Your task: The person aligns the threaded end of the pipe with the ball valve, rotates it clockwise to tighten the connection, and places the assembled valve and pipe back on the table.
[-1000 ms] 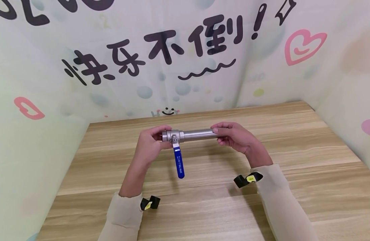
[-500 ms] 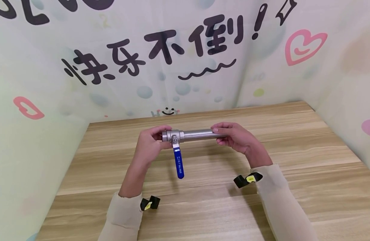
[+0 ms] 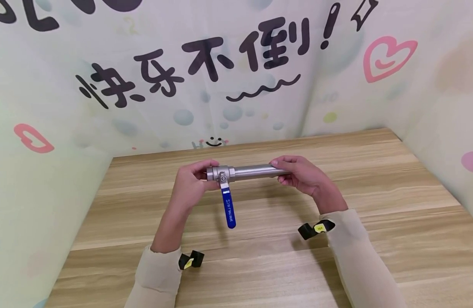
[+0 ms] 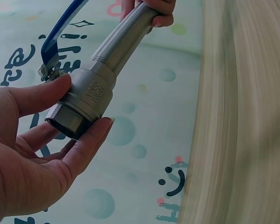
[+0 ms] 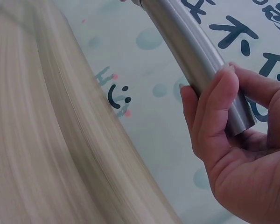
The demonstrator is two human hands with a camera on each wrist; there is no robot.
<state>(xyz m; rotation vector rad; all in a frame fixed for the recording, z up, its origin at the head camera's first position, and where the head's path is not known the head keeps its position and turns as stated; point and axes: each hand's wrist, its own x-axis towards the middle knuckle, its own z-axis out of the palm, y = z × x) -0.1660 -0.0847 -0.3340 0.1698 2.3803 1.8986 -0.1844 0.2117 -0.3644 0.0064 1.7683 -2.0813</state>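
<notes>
A silver ball valve (image 3: 221, 173) with a blue lever handle (image 3: 229, 209) is joined to a steel pipe (image 3: 253, 172) that extends to the right. My left hand (image 3: 190, 182) grips the valve's left end, thumb on the near side and fingers behind; in the left wrist view the thumb and fingers pinch the valve body (image 4: 91, 91), marked "1000 WOG", beside its hexagonal open end. At the pipe's far right end my right hand (image 3: 302, 173) holds it between thumb and fingers, and the right wrist view shows the pipe end (image 5: 238, 119) within the curled fingers. Valve and pipe are held level above the table; the blue lever points toward me.
The wood-grain table (image 3: 267, 256) spreads below both hands. Behind it and at both sides stands a white printed backdrop (image 3: 182, 115) with black characters and pink hearts. Black wrist mounts (image 3: 192, 259) with yellow labels sit at the sleeve cuffs.
</notes>
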